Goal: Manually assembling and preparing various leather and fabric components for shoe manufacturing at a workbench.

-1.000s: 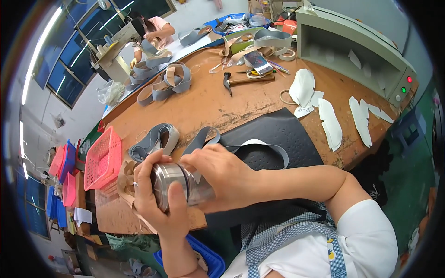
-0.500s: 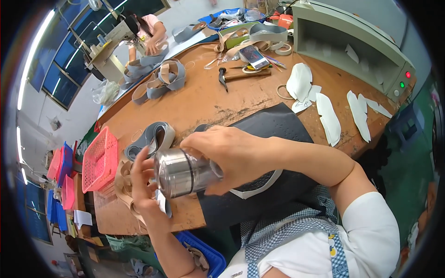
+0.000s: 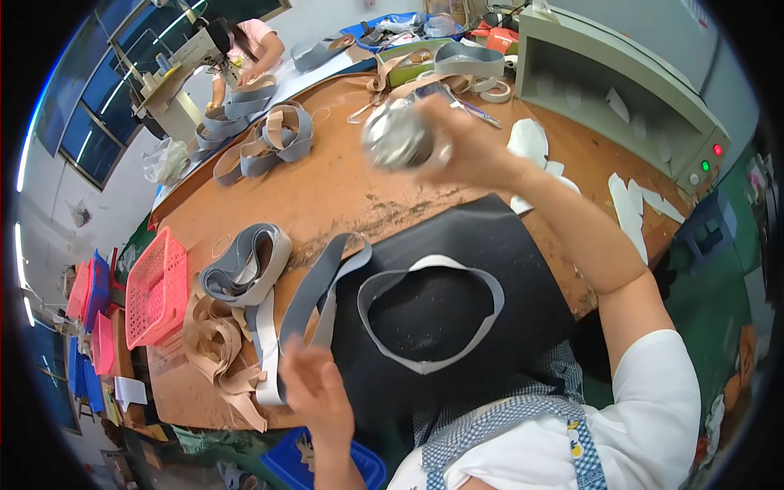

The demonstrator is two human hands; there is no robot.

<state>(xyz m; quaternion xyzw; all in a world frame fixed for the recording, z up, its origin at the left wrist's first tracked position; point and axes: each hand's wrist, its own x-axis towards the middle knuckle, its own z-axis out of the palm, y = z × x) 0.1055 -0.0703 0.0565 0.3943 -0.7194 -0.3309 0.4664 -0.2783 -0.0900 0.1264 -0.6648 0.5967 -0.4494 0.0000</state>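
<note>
In my right hand (image 3: 469,143) is a glass cup with a shiny silver lid (image 3: 398,139), raised over the far middle of the table and smeared by motion. The fingers are wrapped round it. My left hand (image 3: 320,396) hangs near the front edge of the table, fingers loosely spread, holding nothing. Beside it lie grey strips (image 3: 309,290) with pale backs. A closed band (image 3: 492,296), grey-white and roughly oval, lies on the black mat (image 3: 523,269) in front of me.
Coiled grey strips (image 3: 249,261) and tan strips (image 3: 212,339) lie at the left, near a pink basket (image 3: 157,287). White cut pieces (image 3: 627,214) are at the right, before a grey box-shaped machine (image 3: 612,90). A person (image 3: 260,45) works at a sewing machine (image 3: 200,57) at the far left.
My right hand has carried the cup up and away, toward the far side of the table. The left hand has come off the cup and dropped nearer me, uncovering the oval band and the strips.
</note>
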